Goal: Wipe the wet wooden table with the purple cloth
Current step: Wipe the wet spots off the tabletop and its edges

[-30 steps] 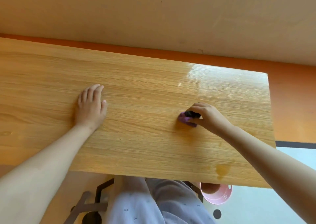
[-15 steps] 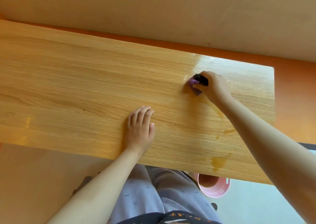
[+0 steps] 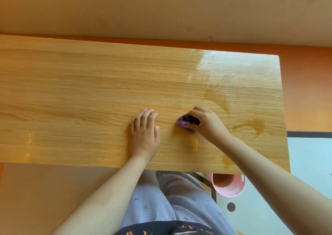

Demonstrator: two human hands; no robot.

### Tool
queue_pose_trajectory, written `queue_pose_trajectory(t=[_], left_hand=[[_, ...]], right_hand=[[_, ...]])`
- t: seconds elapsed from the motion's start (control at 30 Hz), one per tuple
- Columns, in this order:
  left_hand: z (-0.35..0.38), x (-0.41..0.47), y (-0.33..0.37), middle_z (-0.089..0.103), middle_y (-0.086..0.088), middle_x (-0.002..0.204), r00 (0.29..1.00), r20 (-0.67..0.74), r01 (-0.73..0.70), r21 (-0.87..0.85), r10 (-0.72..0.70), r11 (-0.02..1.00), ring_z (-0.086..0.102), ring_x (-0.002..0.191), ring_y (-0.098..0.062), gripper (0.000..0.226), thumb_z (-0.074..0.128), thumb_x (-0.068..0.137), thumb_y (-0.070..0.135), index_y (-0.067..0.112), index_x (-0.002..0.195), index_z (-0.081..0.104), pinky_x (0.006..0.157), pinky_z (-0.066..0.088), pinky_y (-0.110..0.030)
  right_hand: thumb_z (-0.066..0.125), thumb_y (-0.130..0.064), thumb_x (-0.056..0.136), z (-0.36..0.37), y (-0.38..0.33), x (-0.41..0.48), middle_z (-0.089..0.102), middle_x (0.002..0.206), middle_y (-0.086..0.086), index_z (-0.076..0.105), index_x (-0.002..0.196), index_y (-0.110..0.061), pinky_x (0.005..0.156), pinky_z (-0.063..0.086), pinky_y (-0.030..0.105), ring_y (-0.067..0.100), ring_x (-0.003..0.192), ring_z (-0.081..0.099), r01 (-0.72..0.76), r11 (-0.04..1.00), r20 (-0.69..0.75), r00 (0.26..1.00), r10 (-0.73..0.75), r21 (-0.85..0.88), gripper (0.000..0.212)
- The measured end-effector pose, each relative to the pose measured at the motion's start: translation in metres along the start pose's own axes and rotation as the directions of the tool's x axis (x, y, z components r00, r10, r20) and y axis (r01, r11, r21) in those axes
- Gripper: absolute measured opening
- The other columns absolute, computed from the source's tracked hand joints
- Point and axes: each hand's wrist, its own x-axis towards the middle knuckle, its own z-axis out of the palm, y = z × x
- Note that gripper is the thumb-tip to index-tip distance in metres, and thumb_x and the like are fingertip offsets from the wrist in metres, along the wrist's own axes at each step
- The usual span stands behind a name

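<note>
A: Condition of the surface?
B: One wooden surface (image 3: 71, 91) carried wet streaks (image 3: 250, 125) beyond and to the right of the right hand (image 3: 206, 124). One pink bucket (image 3: 231, 191) stood on the floor, nearer the person than that hand.
A: Hands and cloth?
B: The left hand (image 3: 144, 134) lay flat with straight fingers, holding nothing. The right hand gripped one purple cloth (image 3: 183, 125), pressed to the surface just right of the left hand.
</note>
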Motion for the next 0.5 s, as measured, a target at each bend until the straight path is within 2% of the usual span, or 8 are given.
queue_pose_trajectory(t=[0.1, 0.23, 0.27, 0.37, 0.5], left_hand=[[0.0, 0.0, 0.0, 0.051, -0.005, 0.135, 1.0, 0.007, 0.001, 0.003, -0.001, 1.0, 0.036, 0.131, -0.022, 0.04, 0.043, 0.087, 0.024, 0.013, 0.123, 0.054, 0.109, 0.03, -0.045], [0.002, 0.0, -0.001, 0.05, -0.006, 0.136, 1.0, 0.024, 0.01, 0.015, -0.011, 1.0, 0.037, 0.131, -0.024, 0.04, 0.041, 0.088, 0.025, 0.012, 0.124, 0.053, 0.108, 0.032, -0.047], [0.002, -0.001, -0.001, 0.05, -0.006, 0.136, 1.0, 0.025, 0.006, 0.016, -0.006, 1.0, 0.037, 0.131, -0.025, 0.04, 0.041, 0.088, 0.025, 0.012, 0.125, 0.052, 0.108, 0.032, -0.047], [0.002, -0.002, -0.002, 0.049, -0.007, 0.136, 1.0, 0.023, -0.012, 0.012, 0.012, 1.0, 0.038, 0.131, -0.027, 0.04, 0.042, 0.088, 0.025, 0.012, 0.125, 0.051, 0.108, 0.03, -0.046], [0.001, -0.004, -0.003, 0.049, -0.007, 0.137, 0.999, 0.033, -0.028, 0.017, 0.027, 0.999, 0.038, 0.131, -0.028, 0.04, 0.043, 0.087, 0.024, 0.012, 0.124, 0.051, 0.108, 0.028, -0.046]], right_hand=[[0.075, -0.025, 0.078, -0.011, 0.007, 0.04, 0.053, 0.085, 0.0, 0.065, 0.087, -0.009, 0.061, 0.032, 0.026, 0.016, 0.072, 0.049, -0.127, 0.991, -0.136, 0.982, 0.131, 0.039, 0.021], [0.073, -0.028, 0.077, -0.005, 0.0, 0.046, 0.048, 0.077, -0.003, 0.059, 0.078, -0.013, 0.053, 0.027, 0.019, 0.014, 0.067, 0.045, -0.236, 0.966, -0.221, 0.941, 0.255, 0.107, 0.021], [0.073, -0.029, 0.077, 0.0, -0.005, 0.038, 0.048, 0.077, -0.003, 0.06, 0.078, -0.012, 0.053, 0.027, 0.022, 0.014, 0.066, 0.045, -0.253, 0.961, -0.232, 0.934, 0.272, 0.107, 0.021], [0.074, -0.028, 0.076, 0.024, -0.03, -0.002, 0.049, 0.077, -0.003, 0.065, 0.085, -0.01, 0.06, 0.03, 0.027, 0.017, 0.071, 0.048, -0.262, 0.955, -0.2, 0.937, 0.286, 0.138, 0.022], [0.072, -0.03, 0.073, 0.068, -0.075, -0.068, 0.048, 0.075, -0.004, 0.066, 0.084, -0.01, 0.059, 0.033, 0.025, 0.014, 0.07, 0.045, -0.275, 0.938, -0.127, 0.944, 0.306, 0.212, 0.024]])
